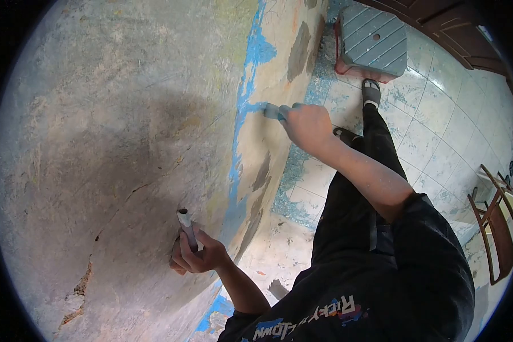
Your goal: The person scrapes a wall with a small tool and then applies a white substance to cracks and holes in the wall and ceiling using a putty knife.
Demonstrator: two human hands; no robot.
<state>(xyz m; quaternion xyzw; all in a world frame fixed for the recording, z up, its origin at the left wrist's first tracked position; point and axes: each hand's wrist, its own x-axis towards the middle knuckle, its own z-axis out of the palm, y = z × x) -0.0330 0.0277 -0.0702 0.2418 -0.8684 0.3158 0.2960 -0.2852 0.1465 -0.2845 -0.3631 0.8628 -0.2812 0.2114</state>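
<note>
My right hand (309,126) is closed round a scraper (272,110), whose wide end meets the wall at a strip of blue paint (261,50). Lower down and to the left, my left hand (196,253) grips a short, pale grey, tube-like thing (187,222) with a dark upper end. It is held close in front of the bare grey wall (125,102); its lower part is hidden by my fingers. Blue paint runs along the edge between the grey wall and a cream face with darker patches.
A grey step stool (375,43) stands on the tiled floor (444,108), just beyond my foot (371,94). Paint flakes litter the tiles along the wall. To the right is a wooden chair (501,228). A crack (84,279) runs across the lower left wall.
</note>
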